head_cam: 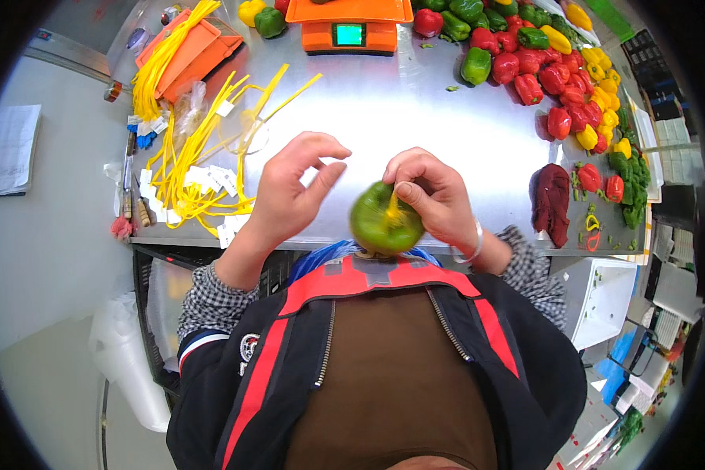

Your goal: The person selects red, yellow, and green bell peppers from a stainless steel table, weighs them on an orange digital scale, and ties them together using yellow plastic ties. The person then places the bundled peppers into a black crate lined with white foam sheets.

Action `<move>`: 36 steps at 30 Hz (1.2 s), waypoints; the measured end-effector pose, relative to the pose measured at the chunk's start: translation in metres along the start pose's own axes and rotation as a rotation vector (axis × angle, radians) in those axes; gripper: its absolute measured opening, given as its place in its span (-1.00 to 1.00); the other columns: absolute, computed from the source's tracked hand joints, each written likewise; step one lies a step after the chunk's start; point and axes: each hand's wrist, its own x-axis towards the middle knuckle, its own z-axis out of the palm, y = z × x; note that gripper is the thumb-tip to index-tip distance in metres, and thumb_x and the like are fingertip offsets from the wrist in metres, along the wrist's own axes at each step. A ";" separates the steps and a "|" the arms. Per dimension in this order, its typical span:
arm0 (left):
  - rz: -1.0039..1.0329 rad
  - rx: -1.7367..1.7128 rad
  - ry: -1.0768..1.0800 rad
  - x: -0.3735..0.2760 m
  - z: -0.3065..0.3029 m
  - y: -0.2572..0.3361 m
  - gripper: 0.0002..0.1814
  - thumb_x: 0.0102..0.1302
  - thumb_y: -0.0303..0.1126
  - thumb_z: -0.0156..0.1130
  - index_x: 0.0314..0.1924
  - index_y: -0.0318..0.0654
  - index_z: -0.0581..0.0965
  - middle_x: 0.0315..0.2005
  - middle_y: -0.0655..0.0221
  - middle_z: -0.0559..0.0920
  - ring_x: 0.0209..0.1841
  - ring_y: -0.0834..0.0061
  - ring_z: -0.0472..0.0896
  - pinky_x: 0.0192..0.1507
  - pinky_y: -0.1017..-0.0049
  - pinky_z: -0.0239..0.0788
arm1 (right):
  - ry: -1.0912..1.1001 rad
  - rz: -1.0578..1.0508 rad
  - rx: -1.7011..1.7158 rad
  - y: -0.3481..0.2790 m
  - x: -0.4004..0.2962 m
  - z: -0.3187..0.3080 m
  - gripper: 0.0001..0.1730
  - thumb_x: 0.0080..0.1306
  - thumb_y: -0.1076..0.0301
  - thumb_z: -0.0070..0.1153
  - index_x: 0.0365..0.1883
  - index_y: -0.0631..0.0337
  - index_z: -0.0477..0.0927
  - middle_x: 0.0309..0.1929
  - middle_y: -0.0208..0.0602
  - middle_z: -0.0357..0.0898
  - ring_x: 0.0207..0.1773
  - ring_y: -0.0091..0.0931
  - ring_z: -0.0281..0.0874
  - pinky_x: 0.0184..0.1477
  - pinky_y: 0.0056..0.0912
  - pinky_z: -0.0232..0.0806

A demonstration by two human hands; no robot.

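A green bell pepper (382, 226), blurred by motion, hangs near the table's front edge. My right hand (437, 197) pinches it at the top, where a yellow strip or stem shows; the blur hides which. To the left of the pepper, my left hand (299, 182) is raised over the table with thumb and forefinger apart and nothing between them. Yellow plastic ties (197, 147) with white paper tags (202, 179) lie in a tangle beyond my left hand. The steel table (352, 106) reflects bright light behind both hands.
An orange scale (349, 38) with a lit display stands at the back. Red, green and yellow peppers (555, 76) are heaped at the right. A dark red cloth (551, 202) and scissors (592, 232) lie near the right front; knives (127, 197) lie along the left edge.
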 end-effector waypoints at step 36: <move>-0.166 -0.732 0.319 -0.005 0.055 -0.001 -0.93 0.41 -0.49 0.15 -0.18 -0.34 0.51 -0.21 0.35 0.60 -0.15 0.60 0.56 -0.08 0.58 0.40 | 0.342 0.006 0.200 0.009 0.011 0.013 -0.90 0.29 0.56 0.17 -0.21 0.31 0.61 -0.01 -0.29 0.47 0.06 -0.52 0.47 0.08 -0.47 0.37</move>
